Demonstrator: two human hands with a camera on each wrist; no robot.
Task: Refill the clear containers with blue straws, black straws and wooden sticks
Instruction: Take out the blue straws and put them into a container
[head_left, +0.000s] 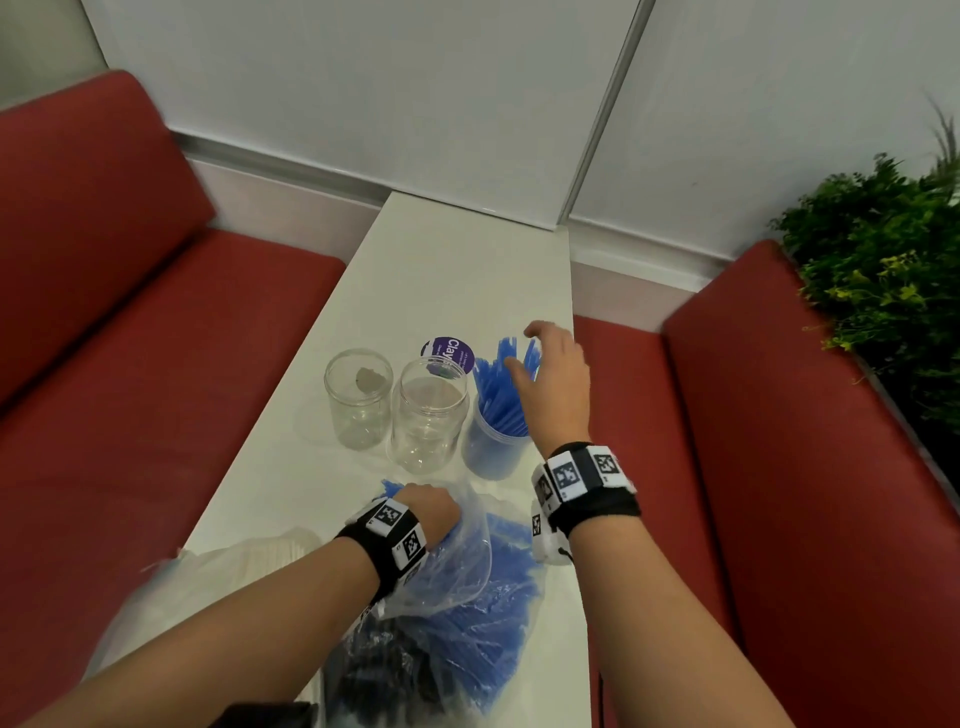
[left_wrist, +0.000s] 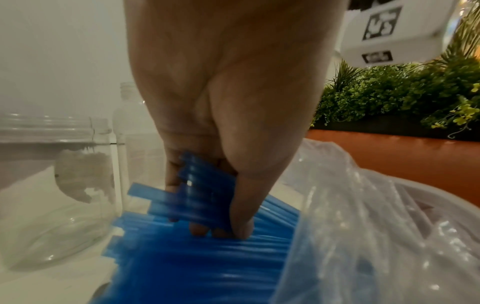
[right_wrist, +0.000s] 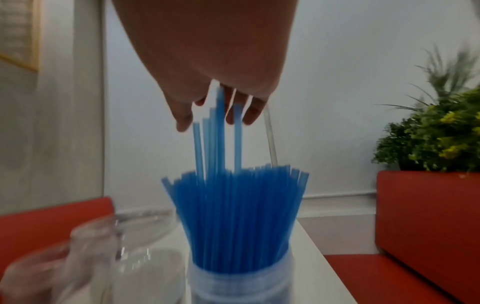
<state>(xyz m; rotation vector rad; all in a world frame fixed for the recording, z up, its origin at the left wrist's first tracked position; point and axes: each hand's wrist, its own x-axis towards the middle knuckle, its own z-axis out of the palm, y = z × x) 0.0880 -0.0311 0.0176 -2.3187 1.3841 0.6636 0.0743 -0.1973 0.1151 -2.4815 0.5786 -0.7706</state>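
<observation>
meanwhile, left hand (left_wrist: 221, 115) fingers curl round a bundle of blue straws (left_wrist: 197, 197) lying crosswise in the bag (left_wrist: 363, 226); right hand (right_wrist: 207, 61), fingers spread, hovers just above upright straws in the container (head_left: 493, 447).

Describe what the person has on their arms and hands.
Both arms are bare, with no sleeves. The hands, left and right, wear no gloves. Each wrist carries a black band with white blocks bearing black square tag markings; the left wrist has the same. A white unit with a thin black cord hangs below the right band.
</observation>
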